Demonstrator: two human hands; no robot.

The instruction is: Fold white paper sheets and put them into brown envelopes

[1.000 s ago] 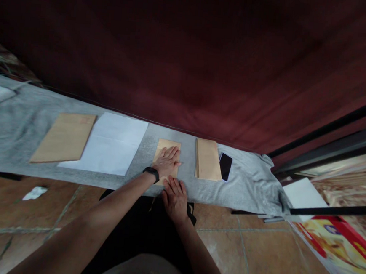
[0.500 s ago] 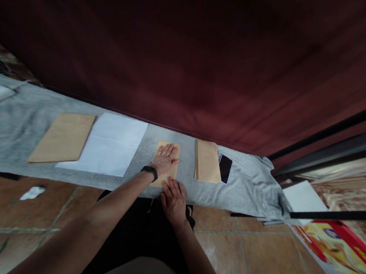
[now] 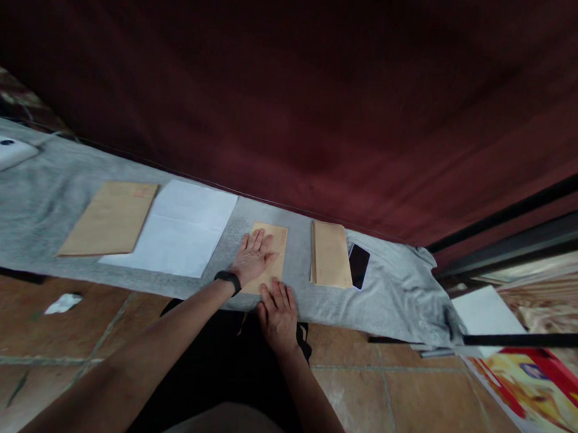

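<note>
A small brown paper envelope (image 3: 276,261) lies flat on the grey cloth, with faint reddish print near its upper right. Across its left and middle part rests my left hand (image 3: 254,257), palm down with fingers stretched out; a dark band circles that wrist. My right hand (image 3: 279,312) lies flat with fingers extended, its fingertips at the envelope's lower right corner. Neither hand grips anything. To the right is a stack of similar brown envelopes (image 3: 332,254), partly overlapping a dark-screened phone (image 3: 359,266).
White paper sheets (image 3: 182,235) lie on the left, partly under a larger brown envelope (image 3: 111,219). A white device (image 3: 1,156) sits at the far left of the grey cloth (image 3: 393,291). A dark red curtain (image 3: 297,110) hangs behind. A colourful box (image 3: 540,396) stands on the tiled floor.
My left hand has slid toward the left side of the envelope, uncovering its right edge and the print. My right hand stays at the lower corner. The view has shifted slightly.
</note>
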